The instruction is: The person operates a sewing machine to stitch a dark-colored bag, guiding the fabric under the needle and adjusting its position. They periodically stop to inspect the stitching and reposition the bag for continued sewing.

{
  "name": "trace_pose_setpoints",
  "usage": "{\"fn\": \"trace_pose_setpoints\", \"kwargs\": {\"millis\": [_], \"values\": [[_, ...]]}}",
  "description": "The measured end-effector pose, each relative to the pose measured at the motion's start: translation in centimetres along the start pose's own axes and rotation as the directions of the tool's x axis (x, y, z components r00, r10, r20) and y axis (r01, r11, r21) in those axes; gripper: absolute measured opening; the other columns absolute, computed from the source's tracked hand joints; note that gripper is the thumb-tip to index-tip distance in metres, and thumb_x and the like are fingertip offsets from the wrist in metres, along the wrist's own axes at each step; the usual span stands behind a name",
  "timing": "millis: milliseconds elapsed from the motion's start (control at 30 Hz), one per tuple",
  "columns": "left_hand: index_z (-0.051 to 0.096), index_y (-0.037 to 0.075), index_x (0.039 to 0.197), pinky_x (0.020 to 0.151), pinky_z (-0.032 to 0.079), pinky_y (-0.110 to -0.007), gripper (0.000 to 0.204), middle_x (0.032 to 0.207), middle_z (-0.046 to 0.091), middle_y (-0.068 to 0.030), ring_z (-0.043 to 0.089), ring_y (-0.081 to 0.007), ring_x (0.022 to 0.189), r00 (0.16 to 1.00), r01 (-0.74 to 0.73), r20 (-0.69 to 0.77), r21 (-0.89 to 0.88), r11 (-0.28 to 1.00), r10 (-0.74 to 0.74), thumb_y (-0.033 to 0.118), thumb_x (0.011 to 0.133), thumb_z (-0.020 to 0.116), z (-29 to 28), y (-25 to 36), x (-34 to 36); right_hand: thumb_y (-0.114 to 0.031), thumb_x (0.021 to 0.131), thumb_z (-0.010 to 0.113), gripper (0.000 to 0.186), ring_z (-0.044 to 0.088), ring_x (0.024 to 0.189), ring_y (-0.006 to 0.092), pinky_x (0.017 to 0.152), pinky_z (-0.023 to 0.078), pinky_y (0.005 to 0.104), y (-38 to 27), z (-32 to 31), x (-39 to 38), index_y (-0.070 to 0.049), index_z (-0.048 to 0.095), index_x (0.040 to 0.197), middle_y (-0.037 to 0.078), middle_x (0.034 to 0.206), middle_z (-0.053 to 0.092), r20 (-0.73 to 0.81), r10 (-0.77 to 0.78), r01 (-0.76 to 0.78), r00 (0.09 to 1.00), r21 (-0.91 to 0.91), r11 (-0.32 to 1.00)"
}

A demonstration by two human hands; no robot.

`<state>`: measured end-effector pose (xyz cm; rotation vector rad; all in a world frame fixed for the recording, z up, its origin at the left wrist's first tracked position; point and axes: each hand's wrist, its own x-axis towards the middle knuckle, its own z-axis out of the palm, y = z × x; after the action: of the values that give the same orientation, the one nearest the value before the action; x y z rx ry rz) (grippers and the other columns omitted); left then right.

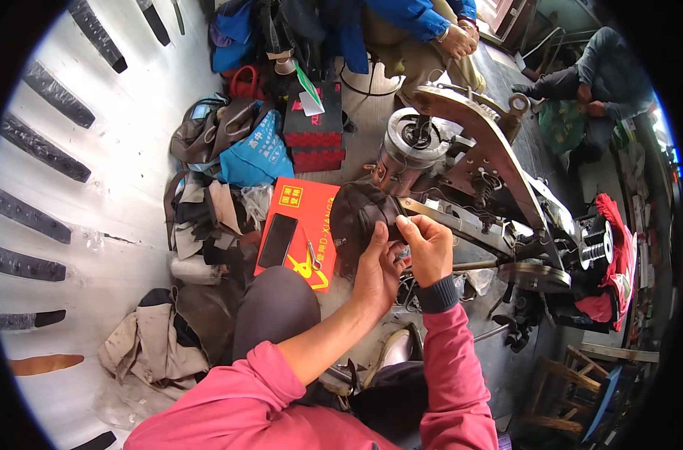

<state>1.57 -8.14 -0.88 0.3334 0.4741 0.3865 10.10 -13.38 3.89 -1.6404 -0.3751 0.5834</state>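
A dark brown, soft, pouch-like piece point(362, 214) hangs in front of me, against the arm of a hand-cranked sewing machine point(482, 142). My left hand point(379, 264) grips its lower edge, thumb up and fingers curled behind. Close beside it, my right hand point(430, 247) pinches the right edge of the same piece between thumb and forefinger. Whether a thread or other small thing is also in that pinch is too small to tell. A small metal tool point(312, 256) and a black phone point(278, 241) lie on a red box point(300, 202) to the left.
Dark red boxes point(313, 124), a blue bag point(257, 154) and leather scraps point(199, 217) crowd the left. The machine's wheel point(536, 276) and a thread spool point(598, 250) stand right. A person in blue sleeves point(409, 19) sits ahead; another person point(611, 75) sits far right.
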Motion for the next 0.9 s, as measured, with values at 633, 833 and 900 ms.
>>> {"fn": "trace_pose_setpoints", "kwargs": {"millis": [633,833,900], "values": [[0.067,0.01,0.1,0.089,0.043,-0.034,0.021,0.101,0.067,-0.002,0.059,-0.0145,0.099,0.999,-0.021,-0.043,-0.161,0.987,0.014,0.031,0.097,0.068,1.2,1.2,1.7,-0.013,0.097,0.068,0.018,0.055,0.064,0.0021,0.056,0.042,0.0197,1.5,0.1,0.2,0.002,0.073,0.089,-0.004,0.076,0.067,0.02,0.0,-0.001,1.0,0.078,0.997],[0.068,0.012,0.098,0.087,0.043,-0.032,0.012,0.096,0.066,0.0012,0.059,-0.0115,0.096,0.994,-0.057,-0.1,-0.177,0.983,0.04,0.024,0.097,0.067,1.3,1.2,1.7,-0.01,0.099,0.065,0.015,0.06,0.071,0.0053,0.064,0.047,0.0214,0.9,0.0,0.1,0.002,0.072,0.092,0.0,0.081,0.07,0.077,0.0,-0.011,0.997,0.134,0.991],[0.068,0.012,0.099,0.085,0.043,-0.031,0.011,0.097,0.067,0.0008,0.059,-0.0113,0.094,0.993,-0.036,-0.118,-0.148,0.988,0.019,0.023,0.097,0.067,1.3,1.3,1.9,-0.01,0.099,0.065,0.016,0.061,0.072,0.0062,0.067,0.048,0.0219,0.9,-0.1,0.1,0.003,0.071,0.093,0.0,0.082,0.069,0.088,-0.004,-0.004,0.996,0.097,0.995]]}}
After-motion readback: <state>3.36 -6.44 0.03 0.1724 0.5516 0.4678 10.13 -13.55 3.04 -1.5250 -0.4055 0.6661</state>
